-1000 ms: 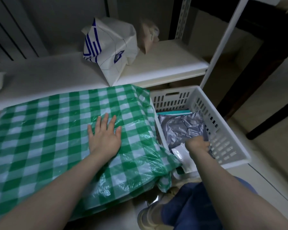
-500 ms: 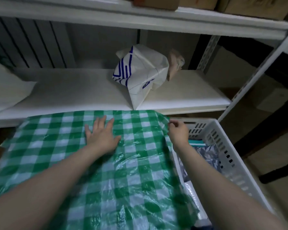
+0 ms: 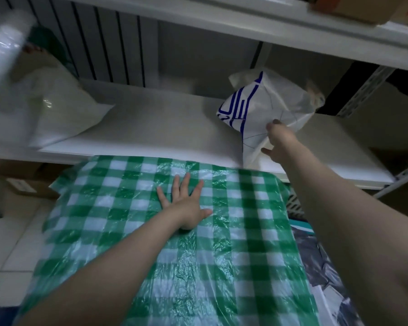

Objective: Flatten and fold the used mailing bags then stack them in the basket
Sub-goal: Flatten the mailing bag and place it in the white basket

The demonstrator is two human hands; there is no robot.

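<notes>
A crumpled white mailing bag with blue stripes (image 3: 264,107) stands on the white shelf (image 3: 156,132). My right hand (image 3: 278,143) reaches up to it and grips its lower right edge. My left hand (image 3: 186,203) lies flat, fingers spread, on the green-and-white checked plastic sheet (image 3: 174,267). At the right edge a white slotted basket (image 3: 293,203) is mostly hidden by my right arm; grey folded bags (image 3: 316,260) and a teal one (image 3: 299,225) lie in it.
Another white plastic bag (image 3: 47,114) lies on the shelf's left end. A clear wrapped item (image 3: 3,50) hangs blurred at top left. An upper shelf (image 3: 245,27) with cardboard boxes runs overhead. Cardboard boxes (image 3: 21,184) sit low at left on the tiled floor.
My right hand left the basket, passed the sheet's far right corner, and rose to the striped bag on the shelf. The view tilted up and left. My left hand stayed flat.
</notes>
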